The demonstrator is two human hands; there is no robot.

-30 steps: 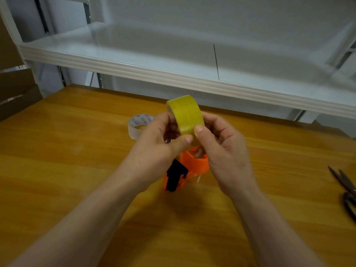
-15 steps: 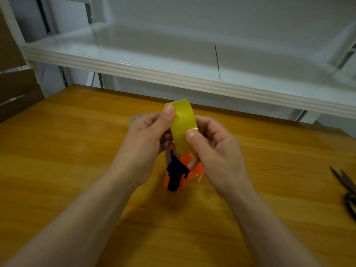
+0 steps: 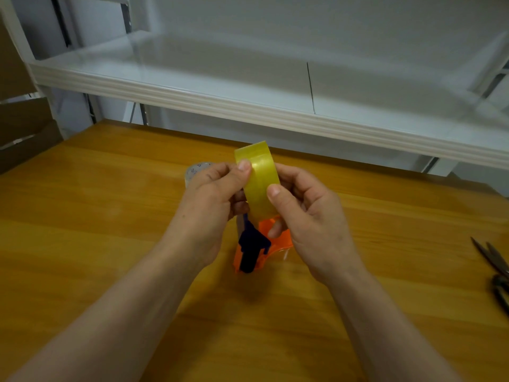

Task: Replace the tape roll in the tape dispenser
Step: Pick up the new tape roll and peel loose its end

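- My left hand (image 3: 212, 205) pinches the yellow tape roll (image 3: 257, 183): the thumb lies on the roll's outer face near its top, and the other fingers are curled behind it, out of sight.
- My right hand (image 3: 311, 221) grips the same roll from the other side, with the thumb pressed flat on the outer face lower down and the fingers curled round the back and the lower edge.
- I hold the roll on edge, its broad glossy band facing me, above the middle of the tabletop (image 3: 96, 216) and nearer the far edge than the near one.
- The tape dispenser (image 3: 278, 238) sits just below the roll; it is orange with a dark blue part (image 3: 250, 249) on its front. My right fingertips are close to its top, but I cannot tell whether the roll touches it.
- The tabletop is warm, varnished wood with the grain running left to right.
- Past the far edge runs a white shelf (image 3: 248, 106) with a ribbed front lip — pale wall behind it, and brown cardboard (image 3: 24, 125) stacked by the far left corner.
- A clear tape roll (image 3: 197, 169) shows behind my left knuckles; there is print on its core, too small to read.
- Dark scissors (image 3: 495, 268) lie at the right edge — well apart from my hands and partly cut off by the view.
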